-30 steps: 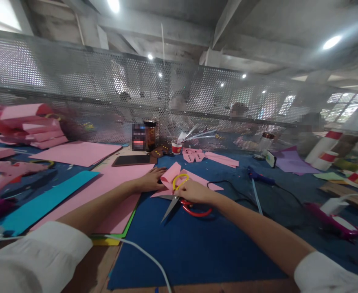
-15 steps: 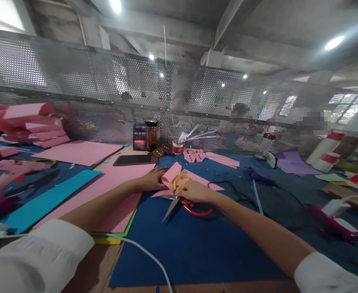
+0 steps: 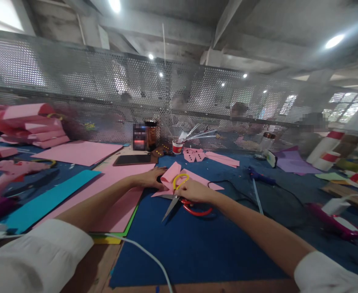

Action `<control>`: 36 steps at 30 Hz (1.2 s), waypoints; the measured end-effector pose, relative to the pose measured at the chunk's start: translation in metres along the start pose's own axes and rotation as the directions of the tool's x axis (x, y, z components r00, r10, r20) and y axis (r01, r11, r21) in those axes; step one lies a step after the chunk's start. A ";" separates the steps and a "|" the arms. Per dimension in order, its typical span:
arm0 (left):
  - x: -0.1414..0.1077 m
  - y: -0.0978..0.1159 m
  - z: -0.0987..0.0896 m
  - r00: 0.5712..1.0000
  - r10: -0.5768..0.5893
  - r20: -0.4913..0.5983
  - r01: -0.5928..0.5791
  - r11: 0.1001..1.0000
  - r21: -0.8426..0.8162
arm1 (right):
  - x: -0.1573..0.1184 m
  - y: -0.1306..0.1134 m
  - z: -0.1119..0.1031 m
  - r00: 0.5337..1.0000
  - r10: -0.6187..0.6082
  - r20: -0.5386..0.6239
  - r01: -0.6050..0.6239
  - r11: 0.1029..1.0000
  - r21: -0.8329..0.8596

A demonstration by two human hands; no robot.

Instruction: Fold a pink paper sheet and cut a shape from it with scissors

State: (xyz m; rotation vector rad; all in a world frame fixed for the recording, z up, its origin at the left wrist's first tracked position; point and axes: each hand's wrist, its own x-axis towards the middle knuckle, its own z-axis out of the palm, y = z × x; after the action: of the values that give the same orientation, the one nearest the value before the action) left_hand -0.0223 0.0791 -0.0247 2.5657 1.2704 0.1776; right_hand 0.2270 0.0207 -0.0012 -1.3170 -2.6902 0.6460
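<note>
My right hand (image 3: 195,190) is closed on a pair of scissors with a yellow loop (image 3: 181,179) and a red loop (image 3: 201,212). The scissor blades (image 3: 170,209) are spread, one pointing toward me and the other lying along the lower edge of a curled pink paper piece (image 3: 171,172). At that paper's left side is my left hand (image 3: 150,178), its fingers bent down at the edge and partly hidden. Another flat pink strip (image 3: 205,180) extends to the right behind my right hand. All this is over a blue mat (image 3: 197,252).
Pink sheets (image 3: 117,211) and a teal strip (image 3: 53,199) lie left. A phone (image 3: 132,160), paper cup (image 3: 177,147) and dotted pink cut-out (image 3: 194,154) are behind. Glue guns (image 3: 260,177) (image 3: 14,173) lie on both sides. A white cable (image 3: 148,254) crosses in front.
My left hand has shifted slightly and its fingers have bent more at the paper's edge. The curled paper has moved a touch left. My right hand and the scissors look nearly the same.
</note>
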 end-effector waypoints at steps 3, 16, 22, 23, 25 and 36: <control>0.000 0.001 0.000 1.000 0.001 0.004 -0.001 1.000 -0.011 | 0.001 -0.002 -0.001 1.000 -0.007 -0.013 0.007 0.999 -0.033; 0.002 -0.003 -0.001 0.999 0.019 0.026 -0.019 1.000 -0.010 | 0.003 0.004 0.002 0.999 -0.034 0.017 0.034 0.999 -0.030; 0.002 -0.004 0.000 1.000 0.021 0.015 -0.021 1.000 -0.010 | 0.005 0.001 0.003 1.000 -0.008 0.001 0.008 1.000 -0.030; 0.001 -0.003 0.000 1.000 0.024 0.014 -0.024 1.000 -0.010 | 0.004 -0.001 0.002 1.000 -0.006 -0.004 0.006 1.000 -0.030; 0.001 -0.002 -0.001 0.999 0.031 0.014 -0.031 0.999 -0.011 | 0.002 -0.003 0.000 1.000 -0.007 -0.008 0.007 1.000 -0.031; 0.000 0.001 -0.003 1.000 0.020 0.014 -0.020 1.000 -0.007 | 0.003 -0.003 0.000 0.999 -0.024 0.022 0.024 1.000 -0.007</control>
State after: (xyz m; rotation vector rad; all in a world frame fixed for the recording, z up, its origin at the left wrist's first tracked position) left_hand -0.0220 0.0785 -0.0217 2.5703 1.2370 0.1675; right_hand 0.2229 0.0216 -0.0003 -1.2851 -2.7235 0.6521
